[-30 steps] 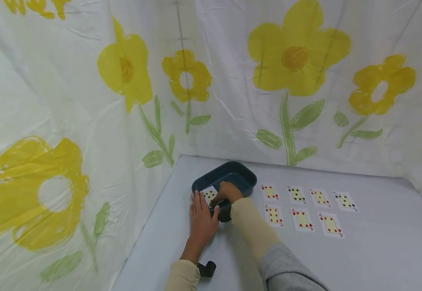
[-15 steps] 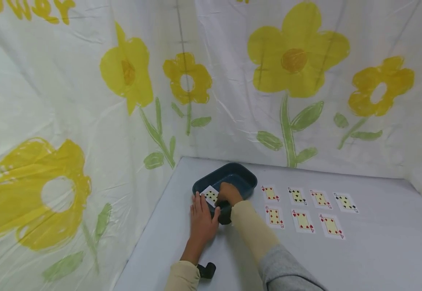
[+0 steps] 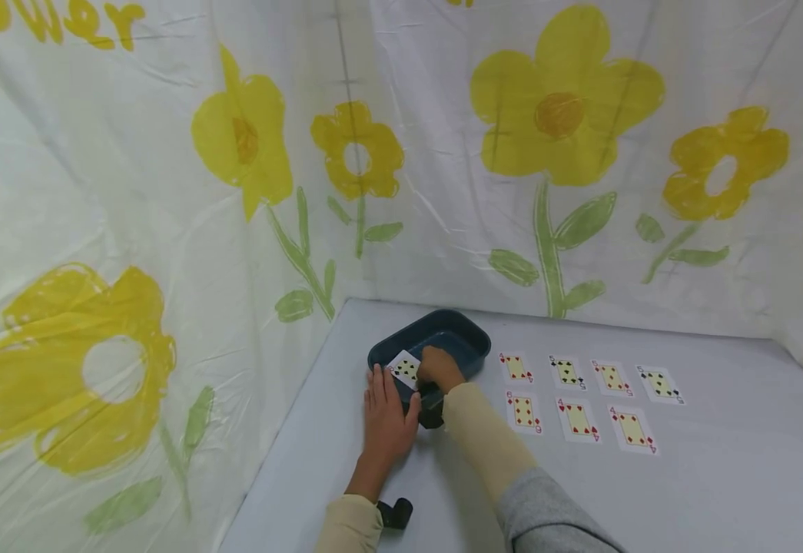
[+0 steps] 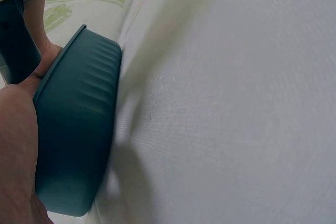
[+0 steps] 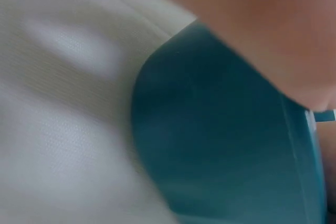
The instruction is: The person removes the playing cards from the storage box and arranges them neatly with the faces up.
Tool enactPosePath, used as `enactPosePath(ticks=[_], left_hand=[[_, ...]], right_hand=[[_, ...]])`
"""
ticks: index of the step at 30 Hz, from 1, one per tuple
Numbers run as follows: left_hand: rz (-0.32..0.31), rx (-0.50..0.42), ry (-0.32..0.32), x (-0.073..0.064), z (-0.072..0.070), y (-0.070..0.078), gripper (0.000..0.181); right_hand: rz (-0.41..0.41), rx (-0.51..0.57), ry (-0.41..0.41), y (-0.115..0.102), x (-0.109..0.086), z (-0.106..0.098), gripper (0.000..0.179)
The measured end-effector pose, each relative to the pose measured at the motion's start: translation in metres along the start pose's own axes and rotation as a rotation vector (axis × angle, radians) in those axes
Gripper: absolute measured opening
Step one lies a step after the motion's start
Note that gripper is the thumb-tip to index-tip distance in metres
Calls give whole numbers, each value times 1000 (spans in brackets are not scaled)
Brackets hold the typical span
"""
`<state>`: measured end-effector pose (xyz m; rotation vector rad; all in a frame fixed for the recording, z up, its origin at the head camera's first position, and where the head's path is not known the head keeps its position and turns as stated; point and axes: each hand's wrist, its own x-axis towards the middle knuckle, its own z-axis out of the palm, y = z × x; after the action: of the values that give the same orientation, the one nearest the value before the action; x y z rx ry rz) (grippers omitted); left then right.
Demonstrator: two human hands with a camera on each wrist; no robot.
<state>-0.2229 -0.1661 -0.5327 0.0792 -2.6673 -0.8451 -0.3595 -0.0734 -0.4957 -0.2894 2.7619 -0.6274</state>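
Note:
A dark teal rectangular tray point(image 3: 382, 343) stands at the back left of the table. Inside it, a white playing card point(image 3: 403, 369) with black pips lies face up, slanted. My right hand point(image 3: 440, 369) reaches over the near rim and pinches the card's right side; its fingertips are hidden behind the hand. My left hand point(image 3: 389, 415) rests along the tray's near left rim with its fingers straight and the thumb spread toward the right hand. In the left wrist view, the tray's outer wall point(image 4: 79, 119) fills the space beside the palm.
Right of the tray, several playing cards lie face up in two rows, among them a six of diamonds point(image 3: 524, 412) and a four of diamonds point(image 3: 633, 431). A white curtain point(image 3: 436, 261) with painted yellow flowers hangs behind the table point(image 3: 719, 476) and along its left side.
The right thumb has drawn back from over the card to its right side. The card has shifted slightly right and away within the tray. The left hand has stayed on the rim.

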Motion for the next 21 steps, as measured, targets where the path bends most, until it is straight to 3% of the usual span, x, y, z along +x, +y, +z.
enactPosePath(ticks=[5, 12, 16, 18, 21], left_hand=[[3, 0, 5, 1, 1, -2, 74], [-9, -17, -5, -1, 0, 0, 75], [-11, -21, -8, -1, 0, 1, 76], [-9, -20, -6, 0, 0, 1, 76], [-7, -21, 7, 0, 0, 1, 76]], right_hand=[[-8, 9, -25, 2, 2, -2, 41], [-27, -47, -34, 3, -2, -3, 77], [-1, 8, 4, 4, -2, -1, 88], [-1, 59, 16, 5, -1, 0, 86], [-52, 134, 32, 8, 1, 0, 67]])
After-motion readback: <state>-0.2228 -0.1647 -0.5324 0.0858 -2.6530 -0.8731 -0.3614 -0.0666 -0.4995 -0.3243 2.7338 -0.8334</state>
